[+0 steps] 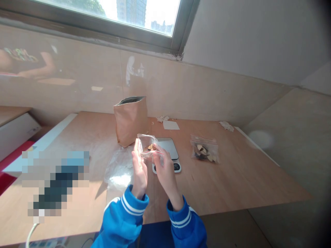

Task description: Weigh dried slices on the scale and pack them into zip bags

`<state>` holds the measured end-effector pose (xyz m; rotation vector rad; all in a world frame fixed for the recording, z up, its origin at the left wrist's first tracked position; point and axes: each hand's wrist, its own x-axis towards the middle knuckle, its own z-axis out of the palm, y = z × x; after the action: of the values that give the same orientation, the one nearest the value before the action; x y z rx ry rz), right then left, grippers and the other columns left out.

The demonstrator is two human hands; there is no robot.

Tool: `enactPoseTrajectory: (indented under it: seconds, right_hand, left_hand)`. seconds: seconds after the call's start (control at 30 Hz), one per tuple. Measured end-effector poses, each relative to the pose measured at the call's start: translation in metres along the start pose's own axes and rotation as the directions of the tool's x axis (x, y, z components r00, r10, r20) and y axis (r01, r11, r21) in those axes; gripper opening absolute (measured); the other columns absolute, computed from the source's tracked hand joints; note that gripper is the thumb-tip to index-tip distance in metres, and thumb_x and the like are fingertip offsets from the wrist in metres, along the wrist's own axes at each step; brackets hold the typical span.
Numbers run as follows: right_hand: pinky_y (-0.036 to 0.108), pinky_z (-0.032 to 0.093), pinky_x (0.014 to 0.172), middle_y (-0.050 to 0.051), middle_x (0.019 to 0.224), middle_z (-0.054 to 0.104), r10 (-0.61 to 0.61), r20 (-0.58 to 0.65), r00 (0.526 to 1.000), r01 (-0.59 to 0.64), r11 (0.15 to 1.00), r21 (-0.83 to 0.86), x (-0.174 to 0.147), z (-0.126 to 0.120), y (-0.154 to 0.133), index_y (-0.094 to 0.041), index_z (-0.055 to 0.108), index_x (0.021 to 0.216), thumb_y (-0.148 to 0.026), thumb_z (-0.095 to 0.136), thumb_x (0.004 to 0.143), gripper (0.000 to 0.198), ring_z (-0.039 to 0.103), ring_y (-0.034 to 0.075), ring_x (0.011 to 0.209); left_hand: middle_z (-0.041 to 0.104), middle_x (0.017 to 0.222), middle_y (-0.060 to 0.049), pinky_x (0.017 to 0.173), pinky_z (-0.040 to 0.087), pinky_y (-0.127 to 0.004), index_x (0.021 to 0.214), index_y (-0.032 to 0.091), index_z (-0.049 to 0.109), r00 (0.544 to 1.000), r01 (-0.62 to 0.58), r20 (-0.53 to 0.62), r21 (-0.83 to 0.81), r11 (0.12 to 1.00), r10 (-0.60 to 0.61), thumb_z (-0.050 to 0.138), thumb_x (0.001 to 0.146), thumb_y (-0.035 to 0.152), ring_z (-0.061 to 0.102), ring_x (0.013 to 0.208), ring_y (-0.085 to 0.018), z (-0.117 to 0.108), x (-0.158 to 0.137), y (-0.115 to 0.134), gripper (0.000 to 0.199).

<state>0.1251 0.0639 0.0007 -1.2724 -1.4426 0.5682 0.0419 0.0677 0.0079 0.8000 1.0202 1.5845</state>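
Note:
Between my two hands is a small clear zip bag (147, 140) with some brown and tan pieces at its bottom. My left hand (140, 170) supports its left side, the fingers fairly straight along the plastic. On the right side my right hand (165, 169) grips the bag with bent fingers. Behind and partly below the hands sits a white kitchen scale (169, 148), its dark button panel partly covered by my right hand. Another zip bag (205, 151), holding dark and pale slices, lies flat to the right of the scale.
An open brown paper pouch (130, 120) stands behind my left hand. Clear plastic bags (117, 170) lie left of the hands. A white card (171, 125) and crumpled scraps (226, 126) are near the wall. A pixelated object with a white cable (31, 232) lies at left.

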Motion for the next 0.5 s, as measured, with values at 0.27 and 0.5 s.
enactPoseTrajectory:
  seconds: [0.27,0.5]
  right_hand:
    - [0.037,0.045,0.105,0.008,0.12,0.068,-0.032,0.07,0.997,0.017,0.979,0.204,0.011,-0.039,-0.006,-0.024,0.07,0.105,-0.052,0.034,0.098,0.047,0.06,0.022,0.117]
    - [0.04,0.046,0.103,0.009,0.113,0.071,-0.006,0.083,0.997,-0.003,0.995,0.103,0.005,-0.046,0.009,-0.022,0.068,0.107,-0.048,0.038,0.098,0.041,0.062,0.023,0.114]
  left_hand:
    - [0.062,0.128,-0.013,0.107,0.039,-0.037,0.123,0.013,0.059,0.977,-0.168,0.156,0.156,0.973,0.144,0.048,0.091,0.049,0.054,0.124,-0.026,-0.03,0.021,0.014,0.05]
    - [0.071,0.107,-0.007,0.07,0.055,-0.028,0.102,0.017,0.069,0.96,-0.123,0.275,0.281,0.952,0.043,0.064,0.079,0.052,0.069,0.08,-0.019,-0.04,0.026,0.019,0.042]
